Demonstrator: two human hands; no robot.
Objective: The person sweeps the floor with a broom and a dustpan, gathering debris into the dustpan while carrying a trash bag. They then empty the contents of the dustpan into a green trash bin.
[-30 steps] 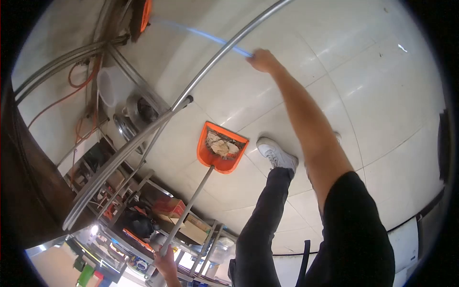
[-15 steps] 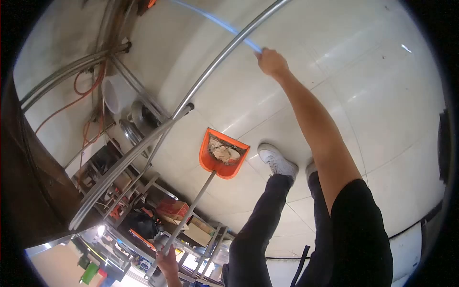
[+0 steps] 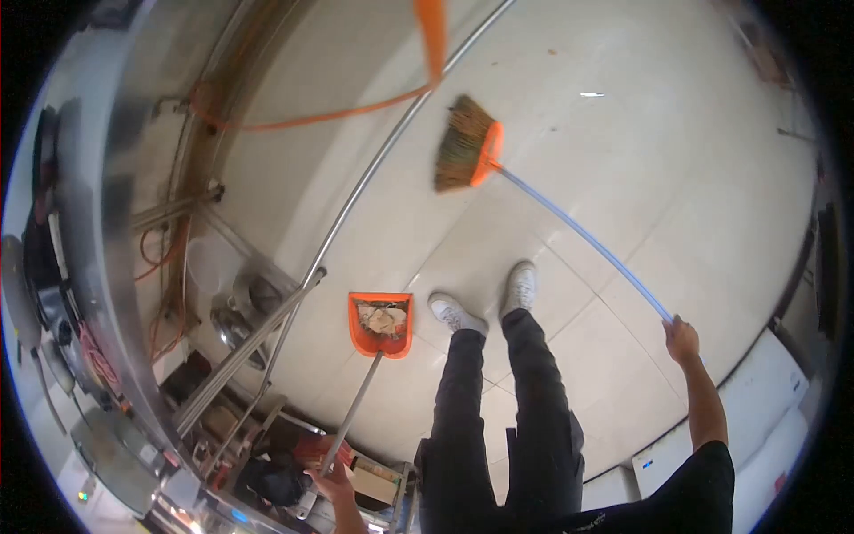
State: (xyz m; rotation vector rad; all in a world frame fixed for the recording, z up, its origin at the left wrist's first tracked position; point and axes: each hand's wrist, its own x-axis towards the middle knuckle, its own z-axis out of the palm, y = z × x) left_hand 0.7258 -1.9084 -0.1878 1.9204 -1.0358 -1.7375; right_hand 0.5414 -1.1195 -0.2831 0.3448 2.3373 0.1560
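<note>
My right hand (image 3: 681, 339) is closed around the blue handle of a broom (image 3: 469, 151). Its orange head and brown bristles are out on the tiled floor, beyond my feet. Low on the left, my left hand (image 3: 333, 481) grips the grey handle of an orange dustpan (image 3: 381, 324). The pan lies on the floor left of my shoes, with pale scraps and dark dirt in it. Between the broom head and the dustpan is a stretch of floor.
A metal table frame (image 3: 374, 165) runs along the left, with pots (image 3: 233, 325) and an orange hose (image 3: 325, 117) by it. A crowded low shelf (image 3: 378, 485) stands near my left hand. A white scrap (image 3: 592, 94) lies on the floor; white cabinets (image 3: 756, 392) are at the right.
My right hand has swung to the right and nearer my body, bringing the broom head out from the far left into view. My left hand still holds the dustpan, and my view has shifted.
</note>
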